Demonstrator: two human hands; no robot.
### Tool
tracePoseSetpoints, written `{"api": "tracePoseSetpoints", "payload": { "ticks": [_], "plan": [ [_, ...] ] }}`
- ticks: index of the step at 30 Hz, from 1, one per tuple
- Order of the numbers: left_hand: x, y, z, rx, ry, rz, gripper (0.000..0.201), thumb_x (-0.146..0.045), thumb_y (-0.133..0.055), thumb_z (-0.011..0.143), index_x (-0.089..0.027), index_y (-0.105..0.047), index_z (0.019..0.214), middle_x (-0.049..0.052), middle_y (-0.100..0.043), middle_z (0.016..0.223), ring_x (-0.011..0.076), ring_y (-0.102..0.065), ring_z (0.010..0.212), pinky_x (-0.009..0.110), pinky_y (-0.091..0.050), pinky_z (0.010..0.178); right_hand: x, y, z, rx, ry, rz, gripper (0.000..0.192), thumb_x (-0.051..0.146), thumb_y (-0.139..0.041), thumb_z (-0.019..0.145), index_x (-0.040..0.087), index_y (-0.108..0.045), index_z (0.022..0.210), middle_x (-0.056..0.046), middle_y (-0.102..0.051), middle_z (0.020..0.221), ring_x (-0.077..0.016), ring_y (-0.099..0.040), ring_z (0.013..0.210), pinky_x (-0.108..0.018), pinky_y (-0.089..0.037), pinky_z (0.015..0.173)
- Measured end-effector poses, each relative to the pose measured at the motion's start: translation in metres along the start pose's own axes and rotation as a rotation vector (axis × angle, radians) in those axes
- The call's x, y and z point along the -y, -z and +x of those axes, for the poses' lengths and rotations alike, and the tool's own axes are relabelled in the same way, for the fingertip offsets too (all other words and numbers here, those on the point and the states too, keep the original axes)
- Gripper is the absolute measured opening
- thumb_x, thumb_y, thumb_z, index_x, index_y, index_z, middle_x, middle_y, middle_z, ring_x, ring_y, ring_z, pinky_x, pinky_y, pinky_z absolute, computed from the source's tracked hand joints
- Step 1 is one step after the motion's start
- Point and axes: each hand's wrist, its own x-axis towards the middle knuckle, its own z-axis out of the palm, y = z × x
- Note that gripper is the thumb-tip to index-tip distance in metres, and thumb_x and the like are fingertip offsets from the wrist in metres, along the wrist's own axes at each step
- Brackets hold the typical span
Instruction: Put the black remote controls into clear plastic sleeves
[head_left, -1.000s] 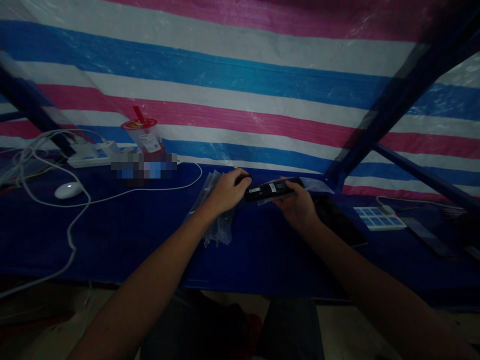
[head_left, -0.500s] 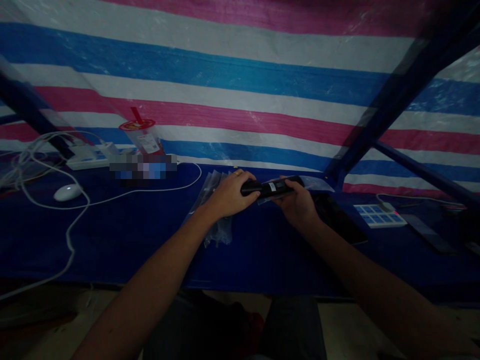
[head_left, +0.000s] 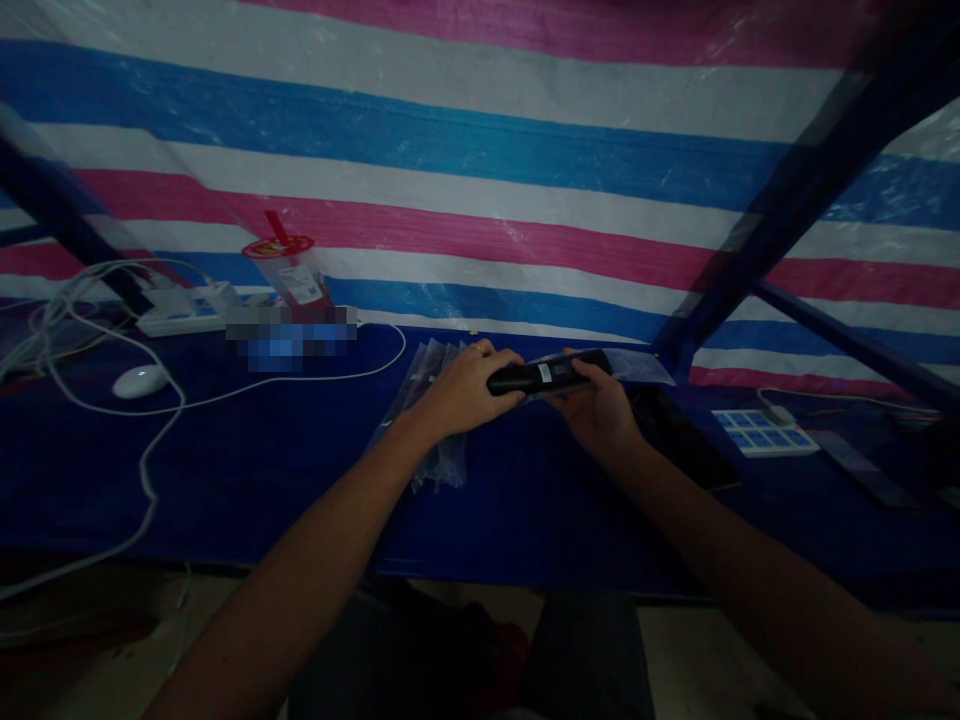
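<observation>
Both hands are holding a black remote-like device [head_left: 546, 375] just above the blue table [head_left: 262, 470], w/ a clear plastic sleeve [head_left: 637, 366] trailing off its right end. Left hand [head_left: 465, 390] is closing around the left end, prob. to steady it; right hand [head_left: 600, 410] is cupping it from below w/ thumb on top. A stack of clear bags [head_left: 435, 420] is lying under the left wrist, near for reach. White mouse [head_left: 139, 380] is sitting well apart.

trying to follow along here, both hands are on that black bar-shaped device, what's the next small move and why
Probably slide the black bar-shaped device on into the clear plastic sleeve: the left hand grips its left end, the right hand holds device and sleeve together.
</observation>
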Motion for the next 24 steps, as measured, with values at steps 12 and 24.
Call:
{"api": "tracePoseSetpoints", "payload": {
  "ticks": [12, 24],
  "plan": [
    [0.001, -0.002, 0.007, -0.045, 0.111, -0.216, 0.031, -0.036, -0.055, 0.094, -0.027, -0.071, 0.118, 0.006, -0.069, 0.109, 0.0240, -0.061, 0.107, 0.042, -0.048, 0.098, 0.003, -0.004, -0.003, -0.005, -0.049, 0.053, 0.015, 0.020, -0.062, 0.086, 0.024, -0.064, 0.100, -0.002, -0.075, 0.092, -0.0200, -0.071, 0.092, -0.041, -0.059, 0.087],
    [0.006, 0.001, 0.008, 0.039, 0.605, -0.978, 0.013, -0.015, -0.061, 0.088, -0.015, -0.071, 0.097, 0.008, -0.071, 0.076, 0.0165, -0.067, 0.069, 0.036, -0.057, 0.073, 0.002, -0.003, -0.003, 0.040, 0.002, 0.034, 0.021, 0.020, -0.066, 0.085, 0.025, -0.063, 0.104, -0.002, -0.075, 0.099, -0.0199, -0.071, 0.096, -0.041, -0.058, 0.090]
  ]
}}
